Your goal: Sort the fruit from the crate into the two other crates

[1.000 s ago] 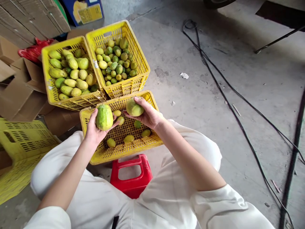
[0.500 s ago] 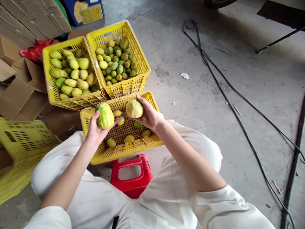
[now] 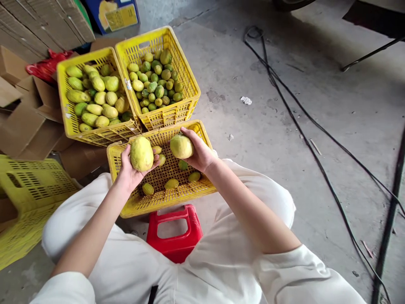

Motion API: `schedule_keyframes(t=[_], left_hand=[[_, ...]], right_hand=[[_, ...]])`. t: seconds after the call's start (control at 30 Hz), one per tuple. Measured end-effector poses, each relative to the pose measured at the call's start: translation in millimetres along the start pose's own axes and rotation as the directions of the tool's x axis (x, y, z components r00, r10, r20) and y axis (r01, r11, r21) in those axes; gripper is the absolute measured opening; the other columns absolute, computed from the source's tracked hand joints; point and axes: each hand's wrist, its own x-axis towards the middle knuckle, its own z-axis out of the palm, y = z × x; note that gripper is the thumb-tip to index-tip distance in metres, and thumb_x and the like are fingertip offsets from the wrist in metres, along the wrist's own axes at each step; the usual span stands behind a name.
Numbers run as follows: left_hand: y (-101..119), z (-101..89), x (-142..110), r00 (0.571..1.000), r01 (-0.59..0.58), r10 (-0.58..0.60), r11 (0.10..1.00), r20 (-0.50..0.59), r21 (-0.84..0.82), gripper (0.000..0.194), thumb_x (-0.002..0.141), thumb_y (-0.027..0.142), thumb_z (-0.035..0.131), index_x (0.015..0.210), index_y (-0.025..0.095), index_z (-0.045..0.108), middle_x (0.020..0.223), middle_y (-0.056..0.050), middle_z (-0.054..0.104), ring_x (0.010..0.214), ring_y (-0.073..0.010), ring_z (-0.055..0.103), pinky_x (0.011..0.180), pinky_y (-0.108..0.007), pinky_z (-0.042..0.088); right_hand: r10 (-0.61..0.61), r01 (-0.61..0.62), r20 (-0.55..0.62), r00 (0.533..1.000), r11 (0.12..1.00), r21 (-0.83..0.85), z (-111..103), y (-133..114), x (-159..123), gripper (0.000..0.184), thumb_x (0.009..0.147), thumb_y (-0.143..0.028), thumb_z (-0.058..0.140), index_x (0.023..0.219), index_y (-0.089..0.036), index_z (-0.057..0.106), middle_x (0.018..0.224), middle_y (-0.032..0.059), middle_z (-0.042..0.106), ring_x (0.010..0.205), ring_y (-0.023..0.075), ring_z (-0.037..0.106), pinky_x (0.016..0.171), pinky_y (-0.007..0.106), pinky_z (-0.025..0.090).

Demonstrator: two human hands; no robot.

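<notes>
In head view I see the left hand (image 3: pixel 129 174) gripping 1 yellow fruit (image 3: pixel 141 153) and the right hand (image 3: pixel 202 153) gripping 1 rounder fruit (image 3: pixel 181 146) above a crate (image 3: pixel 136 207), with 2 fuller crates (image 3: pixel 164 118) beyond, cardboard (image 3: pixel 23 131) at left and cable (image 3: pixel 268 71) along the stained grey floor (image 3: pixel 228 114).

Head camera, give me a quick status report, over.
Left hand: grip on a yellow fruit. Right hand: grip on a second fruit. Both above the yellow crate by the red stool; nothing seen blocking either hand.
</notes>
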Motion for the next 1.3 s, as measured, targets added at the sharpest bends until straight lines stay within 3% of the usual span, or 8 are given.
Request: schedule_keyframes(t=[0.2,0.27,0.47,0.57,0.73,0.93,1.1,1.3], left_hand=[[0.7,-11.0,0.7,0.982,-0.099,0.096,0.995,0.161,0.015,0.046,0.073,0.032,0.086,0.112,0.022,0.064,0.098,-0.006,0.077,0.103,-0.0262,0.076,0.1,-0.044,0.061],[0.8,-8.1,-1.3,0.982,-0.11,0.109,0.994,0.154,-0.002,0.041,0.076,0.032,0.081,0.112,0.021,0.066,0.101,-0.006,0.077,0.109,-0.0273,0.074,0.099,-0.042,0.062],[1.3,0.0,-0.3,0.991,-0.113,0.112,0.994,-0.078,0.001,0.02,0.085,0.026,0.058,0.101,0.025,0.07,0.093,-0.005,0.076,0.101,-0.0245,0.074,0.073,-0.029,0.066],[2.8,2.5,-1.7,0.997,-0.077,0.077,0.997,-0.023,0.0,0.029,0.088,0.031,0.049,0.102,0.022,0.072,0.088,-0.008,0.075,0.104,-0.0278,0.075,0.079,-0.034,0.067],[2.4,7.0,-7.3,0.998,-0.061,0.06,0.998,0.014,0.008,0.031,0.086,0.036,0.055,0.106,0.017,0.07,0.089,-0.012,0.077,0.112,-0.0342,0.073,0.094,-0.047,0.065],[-0.3,1.4,-5.8,0.998,-0.07,0.07,0.997,0.003,0.017,0.025,0.085,0.035,0.069,0.103,0.018,0.067,0.088,-0.007,0.077,0.098,-0.0258,0.077,0.094,-0.04,0.065],[-2.3,-4.1,-3.4,0.983,-0.13,0.132,0.991,0.124,-0.021,0.038,0.068,0.029,0.078,0.103,0.02,0.066,0.095,-0.007,0.077,0.116,-0.0333,0.072,0.104,-0.049,0.06],[-3.4,-6.8,-0.1,0.99,-0.14,0.139,0.989,0.039,0.048,0.031,0.071,0.032,0.073,0.099,0.02,0.071,0.092,-0.008,0.077,0.119,-0.0335,0.07,0.101,-0.045,0.061]], right_hand=[[0.049,-0.047,-0.036,0.998,0.998,0.04,-2.2,-1.9,1.6,0.036,0.08,-0.051,0.078,0.099,-0.028,0.058,0.096,0.0003,0.072,0.099,0.0272,0.076,0.085,0.05,0.068],[0.041,-0.039,-0.054,0.998,0.998,0.047,-2.1,-2.0,1.4,0.034,0.083,-0.049,0.077,0.104,-0.028,0.059,0.094,-0.0008,0.071,0.093,0.0259,0.076,0.085,0.05,0.068],[0.059,-0.058,-0.019,0.998,0.997,0.051,-5.5,0.2,3.8,0.036,0.085,-0.05,0.074,0.11,-0.029,0.06,0.092,0.0005,0.071,0.086,0.0245,0.077,0.067,0.039,0.069],[0.063,-0.062,-0.014,0.998,0.997,0.045,-7.4,0.4,4.6,0.037,0.084,-0.052,0.075,0.11,-0.029,0.061,0.096,0.0014,0.072,0.088,0.0247,0.078,0.062,0.035,0.067],[0.047,-0.047,-0.044,0.998,0.999,0.001,-6.4,-0.2,2.4,0.035,0.084,-0.046,0.078,0.109,-0.025,0.063,0.108,0.0042,0.074,0.087,0.0214,0.077,0.055,0.026,0.064],[0.05,-0.051,0.01,0.999,0.998,0.028,-8.0,3.0,3.5,0.03,0.08,-0.038,0.081,0.1,-0.024,0.063,0.106,0.0035,0.074,0.098,0.0244,0.075,0.077,0.04,0.069],[0.049,-0.048,-0.032,0.998,0.998,0.03,-8.1,4.1,6.4,0.032,0.084,-0.053,0.074,0.099,-0.027,0.063,0.105,0.0017,0.076,0.112,0.0264,0.073,0.093,0.044,0.064],[0.038,-0.039,0.042,0.998,0.999,0.004,-6.7,1.1,4.5,0.029,0.082,-0.048,0.075,0.1,-0.026,0.068,0.105,0.0026,0.077,0.116,0.0253,0.071,0.099,0.041,0.061]])
